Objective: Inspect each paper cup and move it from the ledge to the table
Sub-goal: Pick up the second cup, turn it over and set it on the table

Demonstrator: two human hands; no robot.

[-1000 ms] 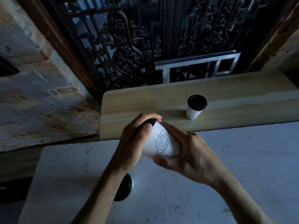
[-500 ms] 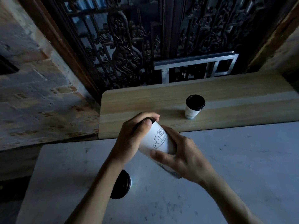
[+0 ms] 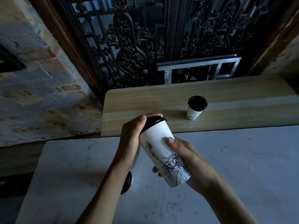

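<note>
Both my hands hold a tall white paper cup (image 3: 159, 147) with a black lid and a line drawing of a statue, tilted above the grey table (image 3: 234, 167). My left hand (image 3: 131, 139) grips its lid end. My right hand (image 3: 186, 159) wraps the lower body. A second lidded cup (image 3: 195, 109) stands upright on the wooden ledge (image 3: 161, 101), to the right of my hands. A third cup (image 3: 128, 183) stands on the table, mostly hidden behind my left forearm; only part of its black lid shows.
An ornate dark metal grille (image 3: 145, 46) and a metal frame (image 3: 199, 65) rise behind the ledge. A rough brick wall (image 3: 40, 94) lies to the left. The table's left edge runs down the lower left.
The held cup has been turned and tipped, so its body now stretches toward me and the statue drawing faces up. My right hand has slid down to the cup's base.
</note>
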